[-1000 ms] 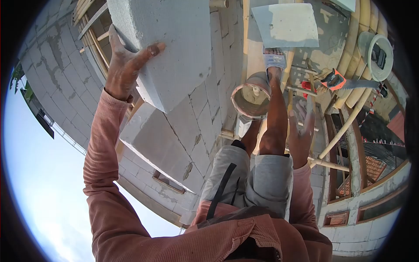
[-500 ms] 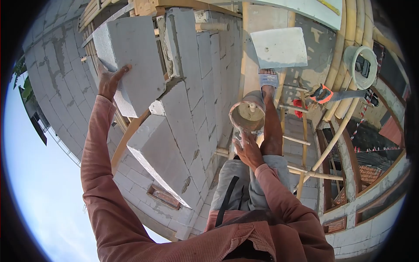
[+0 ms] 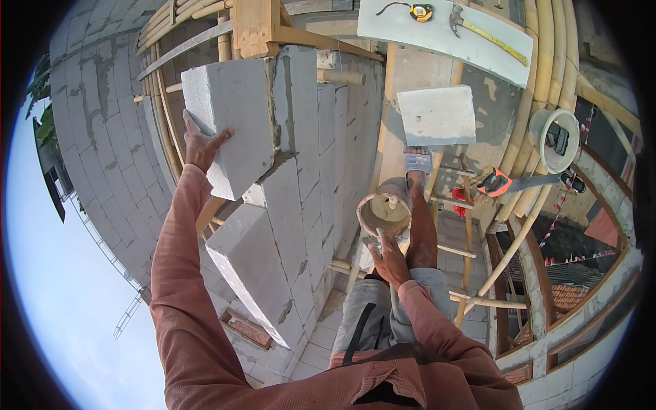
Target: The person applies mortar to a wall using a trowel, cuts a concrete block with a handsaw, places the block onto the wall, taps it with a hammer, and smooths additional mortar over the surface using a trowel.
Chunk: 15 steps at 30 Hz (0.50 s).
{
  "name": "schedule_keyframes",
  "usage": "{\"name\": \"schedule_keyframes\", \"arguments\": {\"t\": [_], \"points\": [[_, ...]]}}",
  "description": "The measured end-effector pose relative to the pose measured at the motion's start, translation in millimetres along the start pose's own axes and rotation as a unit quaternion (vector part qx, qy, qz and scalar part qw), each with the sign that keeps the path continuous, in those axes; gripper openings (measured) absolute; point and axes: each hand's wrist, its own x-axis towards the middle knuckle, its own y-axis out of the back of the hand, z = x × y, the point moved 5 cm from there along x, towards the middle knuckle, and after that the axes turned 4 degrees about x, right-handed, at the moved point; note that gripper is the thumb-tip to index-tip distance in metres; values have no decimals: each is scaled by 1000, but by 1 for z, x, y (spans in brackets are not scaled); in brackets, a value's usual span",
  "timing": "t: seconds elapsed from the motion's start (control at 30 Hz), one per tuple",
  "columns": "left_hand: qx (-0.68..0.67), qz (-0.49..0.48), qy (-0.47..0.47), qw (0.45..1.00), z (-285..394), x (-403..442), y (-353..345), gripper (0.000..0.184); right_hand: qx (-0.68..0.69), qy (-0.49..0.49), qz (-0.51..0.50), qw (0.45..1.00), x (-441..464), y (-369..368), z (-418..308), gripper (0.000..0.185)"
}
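Head camera view: the upper block (image 3: 239,126) is located at the wall (image 3: 287,198), beside a mortar-marked edge. The left hand (image 3: 203,148) is applied to the lower left part of this block. Its fingers (image 3: 190,124) are spread, with the thumb laid across the broad face and the others against the adjoining end face. A lower block (image 3: 239,236) is positioned nearer the wearer, its pale end facing left. The right hand (image 3: 389,261) is located at the near side of the bucket (image 3: 364,217), in front of the legs. Its fingers are extended and slightly apart; whether they touch the rim cannot be determined. The bucket contains a grey, wet-looking mix (image 3: 387,213). A sandalled foot (image 3: 418,162) is placed beyond the bucket, adjacent to a loose pale slab (image 3: 437,119). Further forward, a long white panel (image 3: 444,31) carries a tape measure (image 3: 421,12) and a claw hammer (image 3: 492,41) with a yellow handle. To the right, a handsaw (image 3: 495,182) with an orange-and-black handle lies near bamboo poles (image 3: 544,75); a pale pail (image 3: 537,133) containing dark items is located just beyond the saw.
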Motion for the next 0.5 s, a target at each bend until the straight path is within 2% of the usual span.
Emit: {"name": "schedule_keyframes", "arguments": {"t": [0.07, 0.13, 0.23, 0.33, 0.5], "points": [[7, -2, -3, 1000, -4, 4, 2, 142, 35, -29, -22, 999, 4, 2, 1, 62], [14, -7, 1, 1000, -9, 5, 3, 143, -45, 48, 1, 998, 4, -18, 25, 62], [27, -18, 19, 999, 8, -1, 10, 145, 50, -50, -6, 998, 9, 4, 8, 64], [87, -17, 49, 995, 10, -2, 7, 147, 59, -43, -5, 997, 15, 4, 8, 63], [104, -12, 59, 993, 12, 1, -6, 145, 68, -28, -5, 997, 29, 18, -1, 61]]}}
